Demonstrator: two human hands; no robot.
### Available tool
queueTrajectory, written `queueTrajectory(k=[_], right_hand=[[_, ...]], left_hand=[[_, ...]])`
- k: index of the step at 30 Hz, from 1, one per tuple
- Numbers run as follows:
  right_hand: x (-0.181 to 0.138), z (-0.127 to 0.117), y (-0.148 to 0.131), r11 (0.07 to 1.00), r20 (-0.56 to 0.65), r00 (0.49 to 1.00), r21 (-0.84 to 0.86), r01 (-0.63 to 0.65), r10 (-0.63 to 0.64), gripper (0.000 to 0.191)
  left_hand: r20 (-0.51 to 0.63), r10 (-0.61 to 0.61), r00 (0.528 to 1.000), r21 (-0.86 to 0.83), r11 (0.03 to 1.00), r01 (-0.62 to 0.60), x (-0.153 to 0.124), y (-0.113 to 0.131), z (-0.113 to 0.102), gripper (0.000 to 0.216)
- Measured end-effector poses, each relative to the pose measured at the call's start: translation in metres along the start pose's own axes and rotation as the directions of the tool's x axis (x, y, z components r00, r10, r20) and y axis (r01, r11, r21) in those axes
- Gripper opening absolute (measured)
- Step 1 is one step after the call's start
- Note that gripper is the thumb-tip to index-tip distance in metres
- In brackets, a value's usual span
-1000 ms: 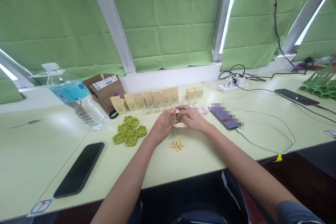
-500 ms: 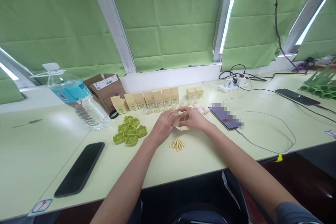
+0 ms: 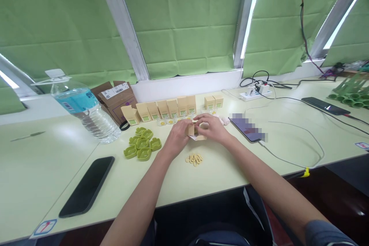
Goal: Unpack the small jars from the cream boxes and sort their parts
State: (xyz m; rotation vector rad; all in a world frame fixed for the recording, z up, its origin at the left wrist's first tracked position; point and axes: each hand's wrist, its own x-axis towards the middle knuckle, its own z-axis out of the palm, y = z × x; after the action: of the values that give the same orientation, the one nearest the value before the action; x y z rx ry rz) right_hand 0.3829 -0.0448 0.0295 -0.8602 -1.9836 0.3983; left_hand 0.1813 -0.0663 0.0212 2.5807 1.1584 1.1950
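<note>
Both my hands meet over a small tan cardboard box (image 3: 193, 132) at the middle of the pale green table (image 3: 236, 161). My left hand (image 3: 178, 136) grips the box's left side with curled fingers. My right hand (image 3: 210, 127) is closed on its right side and top flap. Just in front of my hands lies a small heap of yellow rubber bands (image 3: 194, 159). To the left sits a cluster of green plastic trays (image 3: 142, 145). Behind my hands stands a row of small tan boxes (image 3: 167, 108).
A large water bottle (image 3: 83, 107) and a brown shipping carton (image 3: 117, 97) stand at the left. A black phone (image 3: 87, 185) lies near the front edge. Another phone (image 3: 248, 127) with a cable lies right of my hands. A power strip (image 3: 256, 92), a third phone (image 3: 325, 105) and green parts (image 3: 350, 96) are at the right.
My fingers have shifted on the small box, and my right hand has moved over its top flap. The box stays in the same place on the table.
</note>
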Motion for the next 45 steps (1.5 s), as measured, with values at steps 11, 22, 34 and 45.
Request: queueTrajectory(k=[11,22,34,45], right_hand=[[-0.002,-0.001,-0.004,0.992,-0.019,0.993,0.052,0.117,-0.116,0.008],[-0.003,-0.002,-0.008,0.973,-0.016,1.000,0.229,0.008,-0.005,0.019],[-0.001,-0.001,-0.001,0.935,-0.409,0.912,0.335,0.119,0.031,0.019],[0.000,-0.003,0.000,0.975,-0.394,0.917,0.221,0.026,0.065,0.022]], left_hand=[[0.029,-0.215,0.976,-0.012,0.976,0.215,0.002,0.002,-0.003,0.037],[0.029,-0.299,0.954,-0.044,0.953,0.300,0.001,-0.003,-0.003,0.044],[-0.011,-0.331,0.944,-0.080,0.941,0.329,0.001,-0.004,-0.003,0.042],[-0.164,-0.403,0.900,-0.066,0.915,0.398,0.003,-0.010,-0.004,0.052]])
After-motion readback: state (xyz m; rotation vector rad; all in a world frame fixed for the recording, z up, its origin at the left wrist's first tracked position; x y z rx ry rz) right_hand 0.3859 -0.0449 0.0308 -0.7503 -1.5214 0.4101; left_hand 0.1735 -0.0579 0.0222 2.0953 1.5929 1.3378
